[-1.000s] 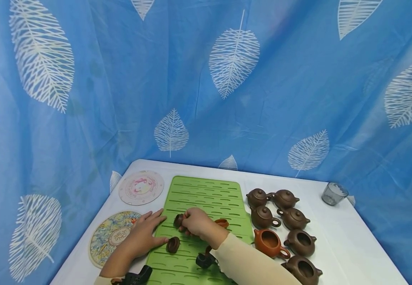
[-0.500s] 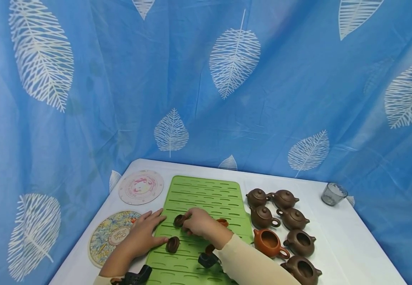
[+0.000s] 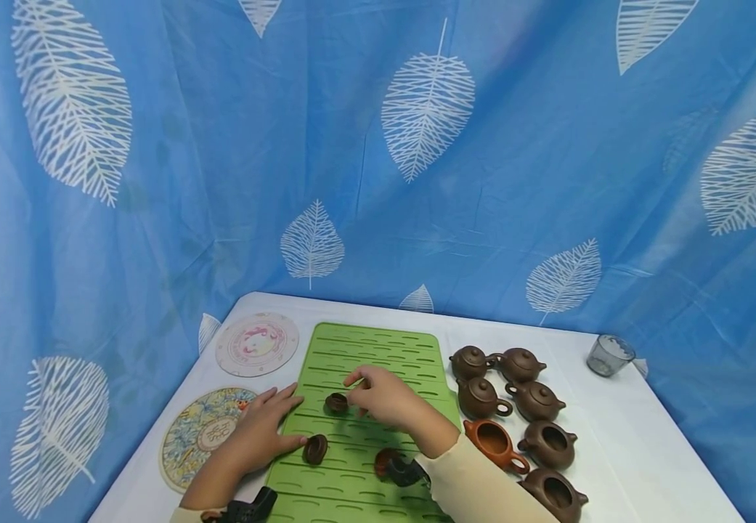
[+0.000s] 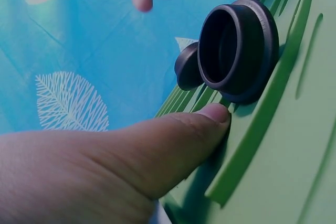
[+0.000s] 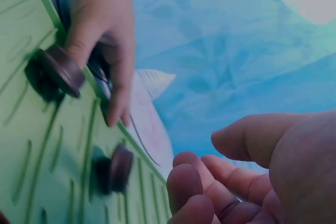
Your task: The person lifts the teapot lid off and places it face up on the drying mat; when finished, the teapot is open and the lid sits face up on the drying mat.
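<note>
My left hand (image 3: 261,434) rests at the left edge of the green ribbed mat (image 3: 378,349), fingers spread and straight. Its thumb tip is right at the rim of a dark brown teapot lid (image 3: 315,449), which stands hollow side out in the left wrist view, lid (image 4: 262,51). A second dark lid (image 3: 336,403) lies farther up the mat. Just right of that lid my right hand (image 3: 387,398) hovers, thumb and fingers apart with nothing between them; the right wrist view shows the fingers (image 5: 191,182) loosely bent. A reddish-brown lid (image 3: 387,462) lies below the right wrist, partly covered by the wrist camera.
Right of the mat stand several brown teapots (image 3: 482,398), some lidless, and an orange lidless teapot (image 3: 494,443). A glass cup (image 3: 610,355) is at the far right. Two round patterned mats, one pink (image 3: 256,345) and one yellow-blue (image 3: 201,436), lie at left.
My right hand has let go of the upper dark lid and drawn up and to the right. That lid now sits slightly farther right. The left hand stays put.
</note>
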The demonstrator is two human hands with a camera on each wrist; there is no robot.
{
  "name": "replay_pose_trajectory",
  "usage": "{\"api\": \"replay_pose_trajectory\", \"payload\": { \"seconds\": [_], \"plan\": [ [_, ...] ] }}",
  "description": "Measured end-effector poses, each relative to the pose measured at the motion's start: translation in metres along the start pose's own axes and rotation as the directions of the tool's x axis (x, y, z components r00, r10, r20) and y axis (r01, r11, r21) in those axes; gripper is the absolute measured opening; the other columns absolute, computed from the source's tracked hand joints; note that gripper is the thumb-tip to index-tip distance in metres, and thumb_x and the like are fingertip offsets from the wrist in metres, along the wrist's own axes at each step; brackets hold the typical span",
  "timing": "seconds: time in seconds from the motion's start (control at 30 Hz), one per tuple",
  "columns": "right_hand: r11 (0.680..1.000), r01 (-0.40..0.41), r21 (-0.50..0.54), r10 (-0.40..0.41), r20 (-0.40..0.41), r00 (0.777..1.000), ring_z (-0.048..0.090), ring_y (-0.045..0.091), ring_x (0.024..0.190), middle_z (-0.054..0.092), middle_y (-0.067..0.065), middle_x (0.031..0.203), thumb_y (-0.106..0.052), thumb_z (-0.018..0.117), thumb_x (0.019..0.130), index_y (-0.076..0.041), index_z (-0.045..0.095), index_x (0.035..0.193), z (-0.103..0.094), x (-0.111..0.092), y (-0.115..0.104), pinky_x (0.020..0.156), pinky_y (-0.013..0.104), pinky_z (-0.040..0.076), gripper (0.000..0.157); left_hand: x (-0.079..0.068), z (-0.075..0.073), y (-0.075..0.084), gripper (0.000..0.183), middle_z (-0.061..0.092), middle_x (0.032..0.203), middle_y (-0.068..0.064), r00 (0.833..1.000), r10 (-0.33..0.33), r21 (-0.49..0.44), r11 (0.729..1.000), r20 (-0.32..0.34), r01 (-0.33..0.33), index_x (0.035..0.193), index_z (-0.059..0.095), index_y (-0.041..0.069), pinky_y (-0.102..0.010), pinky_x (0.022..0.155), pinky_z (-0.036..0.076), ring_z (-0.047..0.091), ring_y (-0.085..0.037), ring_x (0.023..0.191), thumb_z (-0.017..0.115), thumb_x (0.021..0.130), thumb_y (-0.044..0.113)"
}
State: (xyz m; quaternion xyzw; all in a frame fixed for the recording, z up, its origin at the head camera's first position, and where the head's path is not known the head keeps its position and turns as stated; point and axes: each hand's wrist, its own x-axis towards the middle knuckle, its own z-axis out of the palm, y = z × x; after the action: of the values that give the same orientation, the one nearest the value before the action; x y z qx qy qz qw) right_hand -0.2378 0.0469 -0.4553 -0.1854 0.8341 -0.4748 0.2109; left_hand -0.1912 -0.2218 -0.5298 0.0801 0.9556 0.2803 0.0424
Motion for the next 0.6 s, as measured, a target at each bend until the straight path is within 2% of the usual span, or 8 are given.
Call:
{"api": "replay_pose_trajectory", "payload": {
  "seconds": [0.13, 0.3, 0.43, 0.6],
  "plan": [
    [1.000, 0.029, -0.009, -0.029, -0.029, 0.999, 0.065, 0.036, 0.075, 0.071, 0.020, 0.104, -0.021, 0.060, 0.105, -0.012, 0.066, 0.127, -0.017, -0.009, 0.005, 0.052, 0.033, 0.044, 0.024, -0.001, 0.000, 0.000, 0.078, 0.041, 0.167, -0.007, 1.000, 0.008, 0.001, 1.000, -0.003, -0.008, 0.149, 0.060, 0.016, -0.080, 0.111, 0.029, 0.030, -0.048, 0.153, 0.089, 0.082, 0.046],
    [0.999, 0.027, -0.040, -0.032, -0.135, 0.990, 0.066, 0.035, 0.081, 0.069, 0.017, 0.100, -0.021, 0.059, 0.107, -0.012, 0.065, 0.128, -0.040, -0.020, 0.014, 0.053, 0.034, 0.045, 0.024, -0.002, 0.000, 0.000, 0.078, 0.040, 0.168, -0.007, 1.000, 0.010, -0.004, 1.000, -0.002, -0.010, 0.149, 0.060, 0.016, -0.080, 0.111, 0.029, 0.029, -0.048, 0.153, 0.088, 0.082, 0.046],
    [0.997, -0.026, -0.079, 0.005, -0.258, 0.966, 0.067, 0.033, 0.085, 0.068, 0.010, 0.097, -0.019, 0.061, 0.106, -0.014, 0.067, 0.126, -0.058, -0.028, 0.021, 0.058, 0.035, 0.048, 0.022, -0.002, 0.000, 0.000, 0.079, 0.040, 0.168, -0.006, 1.000, 0.013, -0.005, 1.000, -0.005, -0.013, 0.149, 0.060, 0.017, -0.080, 0.111, 0.029, 0.029, -0.048, 0.153, 0.088, 0.082, 0.047],
    [0.984, -0.125, -0.129, 0.069, -0.375, 0.924, 0.068, 0.024, 0.091, 0.069, 0.006, 0.110, -0.021, 0.064, 0.104, -0.014, 0.068, 0.128, -0.080, -0.038, 0.033, 0.068, 0.036, 0.054, 0.025, -0.003, 0.000, 0.000, 0.079, 0.039, 0.168, -0.006, 1.000, 0.012, -0.007, 1.000, -0.005, -0.012, 0.150, 0.060, 0.017, -0.080, 0.111, 0.028, 0.028, -0.048, 0.154, 0.088, 0.083, 0.047]
  ]
}}
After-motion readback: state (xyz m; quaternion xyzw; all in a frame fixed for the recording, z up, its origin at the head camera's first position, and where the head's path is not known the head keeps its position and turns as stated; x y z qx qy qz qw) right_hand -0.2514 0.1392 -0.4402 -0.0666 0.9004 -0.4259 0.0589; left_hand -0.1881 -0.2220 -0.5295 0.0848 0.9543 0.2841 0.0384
